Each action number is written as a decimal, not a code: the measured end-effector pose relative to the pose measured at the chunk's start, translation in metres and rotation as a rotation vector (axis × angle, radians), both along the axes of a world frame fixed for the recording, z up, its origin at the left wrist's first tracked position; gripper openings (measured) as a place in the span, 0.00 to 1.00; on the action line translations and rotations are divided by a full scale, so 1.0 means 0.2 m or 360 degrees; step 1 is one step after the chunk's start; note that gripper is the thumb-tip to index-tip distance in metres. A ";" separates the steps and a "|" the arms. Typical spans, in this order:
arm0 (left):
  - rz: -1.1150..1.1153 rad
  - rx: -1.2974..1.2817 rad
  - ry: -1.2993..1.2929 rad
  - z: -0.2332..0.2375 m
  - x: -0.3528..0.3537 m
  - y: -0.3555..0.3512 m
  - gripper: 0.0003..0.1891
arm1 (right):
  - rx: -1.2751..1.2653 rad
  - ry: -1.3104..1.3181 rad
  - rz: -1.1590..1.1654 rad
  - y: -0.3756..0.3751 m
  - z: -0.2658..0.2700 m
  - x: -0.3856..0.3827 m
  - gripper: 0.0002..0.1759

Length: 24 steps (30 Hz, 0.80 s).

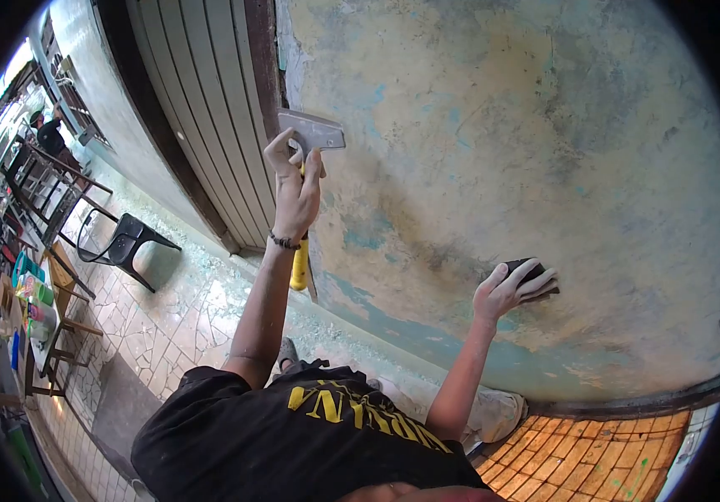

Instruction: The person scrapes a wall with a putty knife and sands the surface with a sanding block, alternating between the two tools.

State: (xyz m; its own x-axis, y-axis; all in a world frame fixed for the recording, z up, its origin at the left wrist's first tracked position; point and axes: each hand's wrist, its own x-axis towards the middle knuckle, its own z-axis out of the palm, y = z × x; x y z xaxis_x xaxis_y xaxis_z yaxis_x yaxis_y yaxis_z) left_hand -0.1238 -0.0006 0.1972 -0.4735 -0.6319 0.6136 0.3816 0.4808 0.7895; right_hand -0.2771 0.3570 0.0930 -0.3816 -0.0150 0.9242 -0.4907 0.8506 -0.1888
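Note:
My left hand [299, 188] is raised beside the door frame, its fingers closed round the neck of a scraper. The wide grey metal blade of the scraper [314, 131] points up near the wall's edge, and its yellow handle hangs down past my wrist. Lower and to the right, my right hand [510, 290] holds a flat black block [527, 269] against the wall [494, 176]. My palm and fingers cover much of the block. Pale dust coats both hands. The wall's surface is patchy beige with worn turquoise spots.
A slatted door [201, 92] stands to the left. Paint flakes lie on the tiled floor [209, 322]. A black chair [131, 243] and a cluttered table [42, 335] are farther left, with a person [52, 138] beyond. An orange tiled surface [586, 456] is at lower right.

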 end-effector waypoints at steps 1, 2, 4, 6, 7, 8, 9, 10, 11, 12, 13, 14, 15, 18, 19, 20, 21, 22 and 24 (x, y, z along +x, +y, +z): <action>0.0040 -0.0066 -0.0049 0.01 -0.01 -0.01 0.24 | 0.0028 0.0002 -0.0016 0.00 0.00 0.00 0.38; 0.0078 -0.0131 -0.0093 0.02 -0.03 -0.02 0.22 | 0.0056 0.0008 -0.0033 0.00 0.00 0.01 0.39; 0.0129 -0.0143 -0.0087 0.05 -0.05 -0.01 0.16 | 0.0046 0.0019 -0.0020 0.00 0.00 0.00 0.38; 0.0165 -0.0126 -0.0086 0.06 -0.07 -0.02 0.16 | -0.0029 0.0026 0.0045 0.00 0.00 -0.01 0.36; 0.0178 -0.0073 -0.0030 0.07 -0.09 -0.03 0.15 | 0.0001 0.0020 0.0014 0.00 -0.01 -0.01 0.37; 0.0172 -0.0086 0.0012 0.06 -0.11 -0.04 0.14 | 0.0032 0.0013 -0.0016 0.00 0.00 -0.01 0.38; 0.0165 -0.0098 0.0054 0.03 -0.12 -0.06 0.14 | 0.0065 0.0005 -0.0047 0.00 0.00 0.00 0.40; 0.0159 -0.0110 0.0096 0.01 -0.13 -0.07 0.13 | 0.0070 0.0005 -0.0059 0.00 0.00 0.00 0.40; 0.0164 -0.0099 0.0061 0.01 -0.12 -0.06 0.13 | 0.0076 0.0004 -0.0070 0.00 0.00 0.00 0.40; 0.0168 -0.0089 0.0027 0.01 -0.11 -0.04 0.13 | 0.0081 0.0003 -0.0082 0.00 0.00 0.00 0.40; 0.0172 -0.0080 -0.0007 0.02 -0.10 -0.02 0.12 | 0.0077 -0.0005 -0.0084 0.00 0.00 0.00 0.39; 0.0165 -0.0098 0.0000 0.02 -0.10 -0.03 0.12 | 0.0071 -0.0012 -0.0087 0.00 0.00 0.00 0.39; 0.0160 -0.0114 0.0007 0.03 -0.10 -0.05 0.12 | 0.0067 -0.0019 -0.0088 0.00 -0.01 0.00 0.39; 0.0166 -0.0130 0.0024 0.04 -0.10 -0.09 0.13 | 0.0057 0.0028 -0.0031 0.00 -0.01 -0.01 0.39; 0.0169 -0.0097 -0.0005 0.04 -0.09 -0.07 0.13 | 0.0040 0.0018 -0.0035 0.00 -0.01 -0.01 0.38; 0.0175 -0.0065 -0.0033 0.05 -0.08 -0.06 0.13 | 0.0023 0.0008 -0.0038 0.00 -0.01 -0.01 0.38; 0.0215 -0.0088 -0.0018 0.04 -0.08 -0.06 0.12 | 0.0006 -0.0002 -0.0038 0.00 -0.01 -0.01 0.37; 0.0255 -0.0111 -0.0002 0.03 -0.09 -0.06 0.11 | 0.0031 0.0000 -0.0055 0.00 -0.01 -0.01 0.38; 0.0262 -0.0089 -0.0001 0.05 -0.09 -0.07 0.10 | 0.0077 0.0010 -0.0093 -0.01 0.01 0.00 0.40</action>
